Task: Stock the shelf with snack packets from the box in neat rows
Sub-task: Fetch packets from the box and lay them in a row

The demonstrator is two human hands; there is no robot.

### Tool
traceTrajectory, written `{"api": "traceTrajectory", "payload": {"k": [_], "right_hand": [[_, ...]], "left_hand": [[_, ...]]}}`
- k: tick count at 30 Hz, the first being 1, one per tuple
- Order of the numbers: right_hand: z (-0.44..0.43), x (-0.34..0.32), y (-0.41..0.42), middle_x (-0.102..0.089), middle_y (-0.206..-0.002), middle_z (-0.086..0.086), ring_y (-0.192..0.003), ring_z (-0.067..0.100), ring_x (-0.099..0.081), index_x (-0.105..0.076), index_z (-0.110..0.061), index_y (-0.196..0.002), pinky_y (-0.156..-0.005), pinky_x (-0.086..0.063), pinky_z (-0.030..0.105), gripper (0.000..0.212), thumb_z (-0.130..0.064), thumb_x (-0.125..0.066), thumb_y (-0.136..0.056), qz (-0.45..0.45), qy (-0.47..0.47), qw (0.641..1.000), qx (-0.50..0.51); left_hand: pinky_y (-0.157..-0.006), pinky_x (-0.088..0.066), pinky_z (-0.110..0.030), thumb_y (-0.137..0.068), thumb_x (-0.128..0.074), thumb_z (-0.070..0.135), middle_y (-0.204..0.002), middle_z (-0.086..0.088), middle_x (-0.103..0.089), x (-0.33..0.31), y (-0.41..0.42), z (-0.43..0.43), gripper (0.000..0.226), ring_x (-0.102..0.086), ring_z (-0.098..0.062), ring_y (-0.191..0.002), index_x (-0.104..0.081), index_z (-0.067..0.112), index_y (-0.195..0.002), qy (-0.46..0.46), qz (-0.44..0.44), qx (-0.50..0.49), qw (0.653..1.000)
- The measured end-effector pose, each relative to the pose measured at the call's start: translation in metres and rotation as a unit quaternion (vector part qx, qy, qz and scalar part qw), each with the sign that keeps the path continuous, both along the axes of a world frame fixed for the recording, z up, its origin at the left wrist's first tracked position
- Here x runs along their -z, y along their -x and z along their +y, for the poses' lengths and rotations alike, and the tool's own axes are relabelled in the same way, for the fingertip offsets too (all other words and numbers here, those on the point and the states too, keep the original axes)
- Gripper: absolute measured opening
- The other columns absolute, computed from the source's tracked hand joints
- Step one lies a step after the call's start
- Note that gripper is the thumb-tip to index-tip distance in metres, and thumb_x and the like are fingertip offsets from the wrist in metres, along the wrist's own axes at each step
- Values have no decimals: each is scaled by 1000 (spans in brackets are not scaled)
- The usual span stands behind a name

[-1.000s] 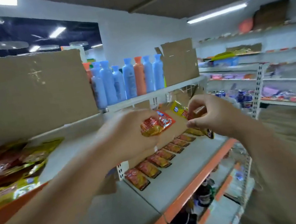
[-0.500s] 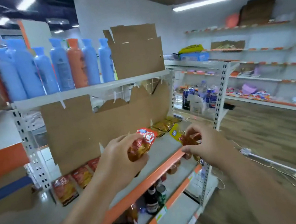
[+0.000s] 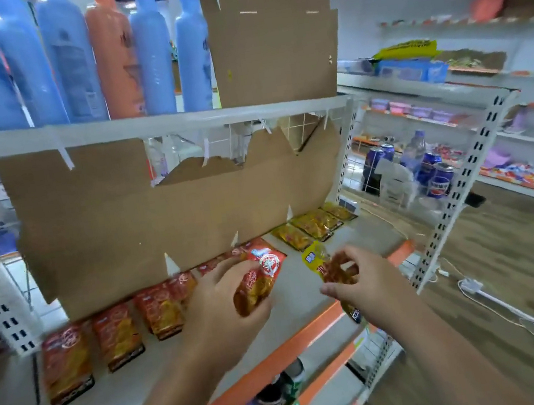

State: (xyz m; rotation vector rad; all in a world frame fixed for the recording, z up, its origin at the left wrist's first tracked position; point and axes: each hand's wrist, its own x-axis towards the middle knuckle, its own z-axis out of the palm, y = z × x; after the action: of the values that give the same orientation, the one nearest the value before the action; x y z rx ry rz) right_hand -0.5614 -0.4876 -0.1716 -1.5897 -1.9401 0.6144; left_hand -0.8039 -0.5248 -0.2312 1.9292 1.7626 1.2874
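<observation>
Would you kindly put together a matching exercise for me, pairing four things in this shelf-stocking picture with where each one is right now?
Things:
1. red packet
2. yellow-topped packet
3. blue bottles
4. lower cardboard sheet

Places:
a. standing on the upper shelf
b. gripped in the right hand
c. standing along the back of the snack shelf
d. gripped in the left hand

Pairs: 1-d, 2-b, 3-a, 4-c

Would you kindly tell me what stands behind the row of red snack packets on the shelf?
A torn brown cardboard sheet stands behind the red packets. Its torn top shows white wire grid; the rest behind is covered.
</observation>
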Motion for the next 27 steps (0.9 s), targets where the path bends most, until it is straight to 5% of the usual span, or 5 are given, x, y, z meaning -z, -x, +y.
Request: {"api": "traceTrajectory", "payload": {"k": [3,7,16,21,27], "right_hand": [[45,10,12,-63,-103,-15,-90,-1,-59,-59,-34,-99,-68,-44,24,33,-37,-84,-79,-14,19,1000,-10],[92,27,30,-65,-103,-13,-88,-4,-58,-60,-34,-97,-69,-45,26,34,-38,-86,-76,-30,26,999,-30],[171,80,85,-62,-101,-4,-92,14,-61,-64,-25,-102,-72,-48,31,35,-38,-84,-75,-67,56,987,-135],[220,109,98,-67,-91,-9,-84,12,-63,-65,-26,-93,-77,-55,39,32,-44,-83,-73,-65,76,978,-184],[273,121,93,-65,-110,-5,-94,12,-61,-64,-25,-116,-73,-44,29,39,-35,-82,-83,-28,121,953,-277]], "left_hand": [[-97,-46,-24,-82,-81,41,-131,18,-51,18,8,33,53,-38,9,-112,-68,29,-131,-1,4,-25,1000],[-97,-54,-38,-82,-76,46,-136,14,-57,44,20,62,47,-51,-6,-120,-69,30,-126,8,12,-58,998],[-79,-51,-34,-77,-79,39,-115,7,-71,104,39,79,35,-63,-19,-97,-75,24,-109,14,95,-209,973],[-82,-53,-45,-79,-72,49,-116,6,-72,127,30,94,37,-65,-29,-98,-70,32,-112,74,135,-353,923],[-98,-37,-50,-95,-63,51,-128,11,-67,127,5,129,26,-59,-26,-113,-66,41,-118,126,160,-476,856]]}}
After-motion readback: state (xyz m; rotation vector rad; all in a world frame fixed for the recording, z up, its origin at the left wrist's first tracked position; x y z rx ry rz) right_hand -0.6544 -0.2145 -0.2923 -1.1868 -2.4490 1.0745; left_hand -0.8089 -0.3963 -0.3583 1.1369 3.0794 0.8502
